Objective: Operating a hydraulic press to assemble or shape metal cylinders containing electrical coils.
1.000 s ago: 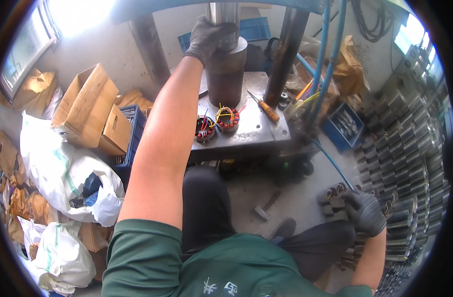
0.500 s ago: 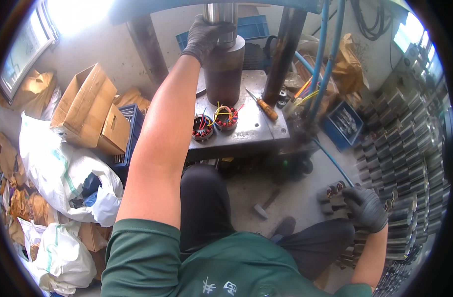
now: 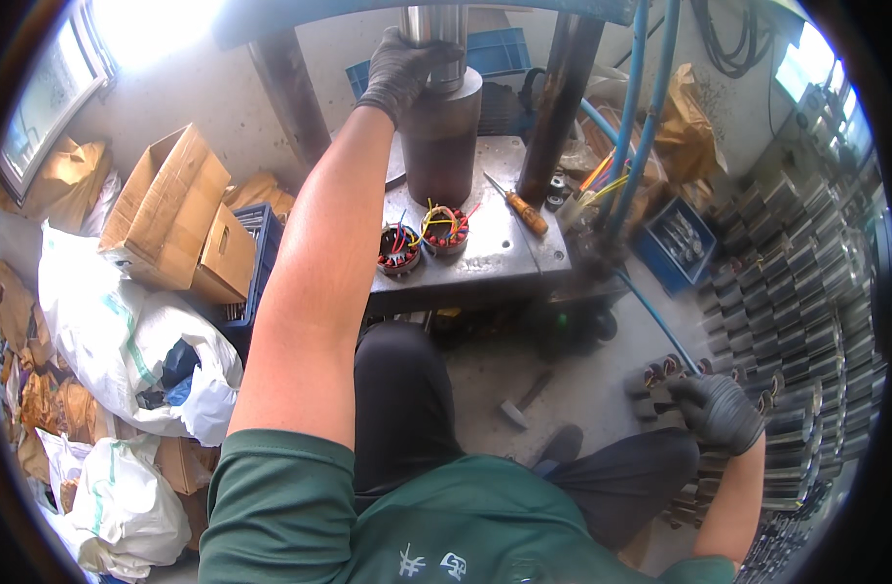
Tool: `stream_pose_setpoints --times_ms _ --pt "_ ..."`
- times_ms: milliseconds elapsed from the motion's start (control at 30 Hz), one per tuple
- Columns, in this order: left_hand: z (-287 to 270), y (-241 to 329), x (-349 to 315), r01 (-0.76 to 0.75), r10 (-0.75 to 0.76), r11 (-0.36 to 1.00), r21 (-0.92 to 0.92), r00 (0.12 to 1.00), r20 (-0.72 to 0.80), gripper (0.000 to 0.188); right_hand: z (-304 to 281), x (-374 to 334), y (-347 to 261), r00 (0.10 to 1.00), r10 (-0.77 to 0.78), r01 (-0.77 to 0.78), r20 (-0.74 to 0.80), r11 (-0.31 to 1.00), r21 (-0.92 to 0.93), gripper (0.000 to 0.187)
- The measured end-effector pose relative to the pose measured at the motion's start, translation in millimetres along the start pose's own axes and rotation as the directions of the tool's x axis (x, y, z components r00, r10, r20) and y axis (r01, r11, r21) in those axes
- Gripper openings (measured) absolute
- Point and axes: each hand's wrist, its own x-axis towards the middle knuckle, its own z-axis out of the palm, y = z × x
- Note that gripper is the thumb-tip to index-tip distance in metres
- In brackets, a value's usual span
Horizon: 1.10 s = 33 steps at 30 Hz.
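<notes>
My left hand (image 3: 405, 73), in a dark glove, is closed around a shiny metal cylinder (image 3: 436, 29) under the press. That cylinder stands on top of a thick, dark metal cylinder (image 3: 440, 146) on the steel press table (image 3: 495, 258). Two small motor stators, one on the left (image 3: 399, 255) and one on the right (image 3: 446, 232), sit in front of it with coloured wires sticking up. A screwdriver (image 3: 526, 212) with an amber handle lies to their right. Low at the right, my gloved right hand (image 3: 719, 414) is closed on the end of a blue lever (image 3: 660, 323).
Cardboard boxes (image 3: 168, 209) and white sacks (image 3: 125, 341) crowd the left side. Stacked metal cylinders (image 3: 797, 292) fill the right, near a blue bin (image 3: 675, 246). A hammer (image 3: 524, 401) lies on the floor. Blue hoses (image 3: 650, 107) hang beside the press post (image 3: 563, 107).
My right hand and the lever's end have dropped slightly. My left hand stays on the shiny cylinder, and the stators and screwdriver have not moved.
</notes>
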Motion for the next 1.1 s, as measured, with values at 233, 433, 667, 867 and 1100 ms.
stream_pose_setpoints --times_ms 233,433,667,867,1100 --pt "0.1 -2.0 0.2 -0.033 0.034 0.999 -0.035 0.999 0.012 0.049 -0.8 1.5 -2.5 0.999 -0.037 0.037 0.037 0.999 -0.007 0.025" --pt "2.0 -4.4 1.5 -0.051 0.050 0.998 -0.023 0.998 -0.029 0.044 -2.2 1.6 -4.3 0.971 0.220 -0.207 -0.098 0.970 0.125 0.025" --pt "0.9 -3.5 0.8 -0.029 0.029 0.998 0.056 0.999 -0.014 0.050 -3.9 4.2 -4.3 0.992 0.118 -0.120 0.039 0.992 0.038 0.029" --pt "3.1 -9.1 6.2 0.001 0.001 0.999 0.043 0.999 -0.053 0.059 -4.7 5.2 -8.2 0.986 0.129 -0.124 0.108 0.991 -0.051 0.026" --pt "0.0 -7.1 4.5 -0.030 0.030 1.000 -0.002 0.999 0.028 0.064 -2.4 5.3 -15.3 0.929 0.241 -0.203 -0.279 0.966 0.158 0.021"
